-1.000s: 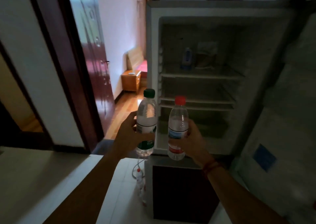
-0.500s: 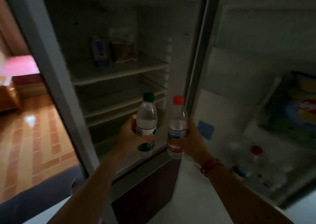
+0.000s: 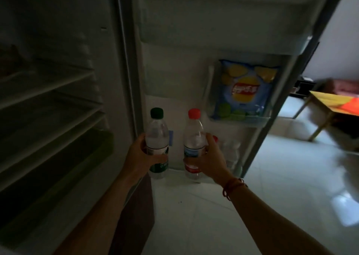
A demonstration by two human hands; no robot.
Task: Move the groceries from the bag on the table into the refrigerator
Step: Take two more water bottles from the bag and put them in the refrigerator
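Note:
My left hand (image 3: 140, 156) grips a clear water bottle with a green cap (image 3: 157, 136), held upright. My right hand (image 3: 211, 160) grips a second water bottle with a red cap (image 3: 194, 138), also upright. Both bottles are in front of the inner side of the open refrigerator door (image 3: 174, 64). A blue bag of chips (image 3: 245, 91) stands in the door's middle bin. Behind my right hand, in the lower door bin, another red-capped bottle (image 3: 230, 149) is partly hidden. The dim refrigerator shelves (image 3: 48, 103) are to the left.
A yellow-legged table (image 3: 330, 103) with a bright cloth stands at the right beyond the door edge. White tiled floor (image 3: 272, 186) spreads below and to the right. A dark lower cabinet panel (image 3: 134, 212) sits under the fridge opening.
The view has swung right from the shelves to the inside of the door. Both hands, still holding the bottles, now face the door bins; the chips bag is in full view.

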